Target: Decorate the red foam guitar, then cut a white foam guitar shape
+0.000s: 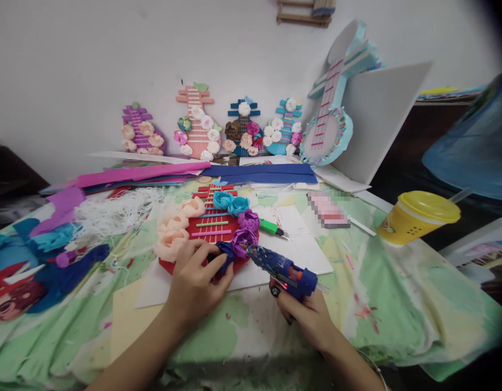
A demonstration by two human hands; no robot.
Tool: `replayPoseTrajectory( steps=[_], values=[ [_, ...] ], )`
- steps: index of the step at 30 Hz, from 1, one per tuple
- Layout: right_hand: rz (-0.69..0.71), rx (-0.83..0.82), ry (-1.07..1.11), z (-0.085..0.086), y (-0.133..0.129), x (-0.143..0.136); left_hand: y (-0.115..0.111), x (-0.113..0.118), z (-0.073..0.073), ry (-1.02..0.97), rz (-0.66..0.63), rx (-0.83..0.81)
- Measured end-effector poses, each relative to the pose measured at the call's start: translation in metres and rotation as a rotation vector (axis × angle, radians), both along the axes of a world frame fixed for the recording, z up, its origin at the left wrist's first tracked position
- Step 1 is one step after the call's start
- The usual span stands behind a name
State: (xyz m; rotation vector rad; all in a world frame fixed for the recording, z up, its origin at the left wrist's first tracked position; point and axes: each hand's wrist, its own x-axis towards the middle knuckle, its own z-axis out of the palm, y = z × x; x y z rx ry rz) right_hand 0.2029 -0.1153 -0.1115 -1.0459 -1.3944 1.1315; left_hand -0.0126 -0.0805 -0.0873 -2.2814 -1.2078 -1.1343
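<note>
A small red guitar-shaped craft piece (202, 225) lies on a white board (303, 250), with white strings and flowers along its sides. Its flowers are peach (171, 231), light blue (230, 202) and purple (245, 231). My left hand (200, 277) is closed around a dark blue flower (225, 256) at the lower end of the piece. In my right hand (302, 312) is a blue hot glue gun (289, 271), its stained nozzle pointing left, close beside the purple and dark blue flowers. Whether the nozzle touches them I cannot tell.
A green utility knife (273, 229) lies right of the craft piece, blade exposed. White string (116, 214) and crepe paper scraps (51, 271) spread at left. A phone (328, 209) and yellow lidded cup (418, 217) are at right. Decorated guitars (196, 125) lean against the wall.
</note>
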Motion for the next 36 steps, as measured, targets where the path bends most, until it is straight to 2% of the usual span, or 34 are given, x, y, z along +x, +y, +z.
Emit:
replayPoseTrajectory(
  steps=[4, 10, 18, 24, 31, 36],
  values=[
    [0.071, -0.022, 0.058, 0.003, 0.000, 0.000, 0.000, 0.003, 0.002, 0.075, 0.040, 0.038],
    [0.086, -0.061, 0.129, 0.002, 0.000, -0.001, 0.001, 0.006, 0.008, 0.160, 0.072, 0.046],
    [0.074, -0.073, 0.142, 0.000, 0.000, 0.001, 0.003, 0.010, 0.013, 0.202, 0.095, 0.041],
    [0.003, 0.007, 0.187, -0.004, -0.002, 0.002, 0.003, 0.009, 0.014, 0.174, 0.066, 0.018],
    [-0.069, 0.230, -0.073, -0.002, -0.005, 0.012, 0.002, 0.006, 0.013, 0.120, 0.031, 0.013],
    [-0.140, 0.267, -0.215, 0.000, -0.018, 0.029, 0.003, 0.004, 0.013, 0.075, 0.005, -0.007]
  ],
)
